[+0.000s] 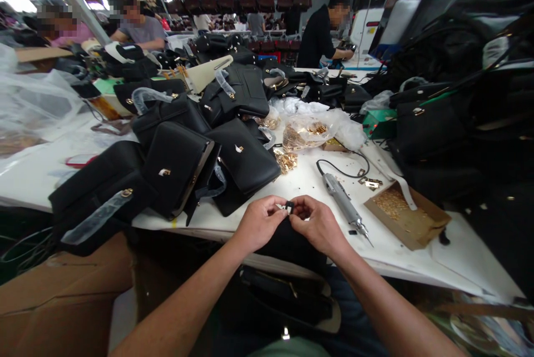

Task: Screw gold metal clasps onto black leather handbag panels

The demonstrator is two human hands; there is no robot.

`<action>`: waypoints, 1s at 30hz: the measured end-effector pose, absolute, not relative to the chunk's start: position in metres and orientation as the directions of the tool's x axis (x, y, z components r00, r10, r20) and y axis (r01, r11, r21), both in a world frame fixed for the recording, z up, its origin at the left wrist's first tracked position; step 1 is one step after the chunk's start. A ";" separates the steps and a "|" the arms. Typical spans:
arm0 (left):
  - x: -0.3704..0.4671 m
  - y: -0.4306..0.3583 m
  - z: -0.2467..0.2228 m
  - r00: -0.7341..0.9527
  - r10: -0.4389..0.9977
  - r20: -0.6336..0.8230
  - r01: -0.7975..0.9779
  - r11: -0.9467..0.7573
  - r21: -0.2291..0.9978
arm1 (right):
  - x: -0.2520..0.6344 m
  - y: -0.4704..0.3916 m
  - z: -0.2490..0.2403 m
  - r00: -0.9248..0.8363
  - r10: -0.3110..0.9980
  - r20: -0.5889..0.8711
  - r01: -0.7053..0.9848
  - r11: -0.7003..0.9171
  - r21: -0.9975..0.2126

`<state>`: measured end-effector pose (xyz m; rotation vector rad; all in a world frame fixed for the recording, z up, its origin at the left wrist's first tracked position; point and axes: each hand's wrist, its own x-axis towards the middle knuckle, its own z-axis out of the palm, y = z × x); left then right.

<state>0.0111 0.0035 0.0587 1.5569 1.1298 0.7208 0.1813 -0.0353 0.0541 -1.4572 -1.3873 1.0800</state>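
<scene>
At the table's front edge, my left hand [262, 222] and my right hand [316, 223] meet fingertip to fingertip. Between them they pinch a small dark piece with a pale or shiny spot [288, 207]; its exact kind is too small to make out. Just below the hands lies a black bag part [283, 240], partly hidden by them. A grey electric screwdriver [344, 201] rests on the white table to the right of my right hand, its tip toward me. On my lap is an open black bag [287, 296].
Black handbags [246, 157] pile up on the left and centre. Gold metal fittings [287, 161] lie behind my hands, near plastic bags [308, 129]. A cardboard tray of small gold parts [411, 215] stands at right. Co-workers sit farther back, one in black [317, 34].
</scene>
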 end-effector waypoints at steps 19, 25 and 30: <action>0.017 -0.018 0.044 0.387 0.886 -0.254 0.185 0.195 0.963 | 0.191 -0.049 0.054 -0.041 0.973 -0.226 0.195 -0.214 -0.957; 0.027 -0.055 0.056 0.428 0.805 -0.411 0.022 0.446 0.895 | 0.203 -0.077 0.076 -0.036 0.938 -0.346 0.149 -0.337 -0.930; 0.026 -0.089 0.060 0.583 0.679 -0.446 -0.180 0.644 0.744 | 0.215 -0.105 0.095 -0.149 0.844 -0.515 0.127 -0.500 -0.857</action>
